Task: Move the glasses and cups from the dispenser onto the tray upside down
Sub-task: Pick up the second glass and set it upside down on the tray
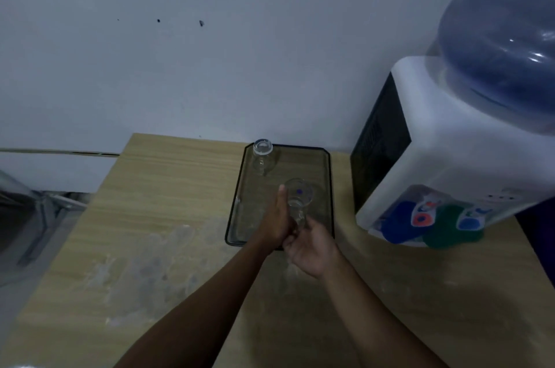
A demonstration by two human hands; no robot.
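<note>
A clear glass tray with a dark rim [331,187] lies on the wooden table. One clear glass [262,157] stands upside down at the tray's far left corner. A second clear glass with a small purple mark [298,196] is tilted above the tray's middle, held between both hands. My left hand [277,222] presses its flat palm against the glass's left side. My right hand [310,243] grips the glass from below and to the right. The white water dispenser [444,157] stands to the right of the tray; two coloured cups, a blue cup [401,225] and a green cup [450,231], sit at its taps.
A large blue water bottle [498,46] sits on top of the dispenser. The wooden table [150,232] has pale smears on its left and near parts. A white wall runs behind it. Grey furniture [21,211] shows at the left edge.
</note>
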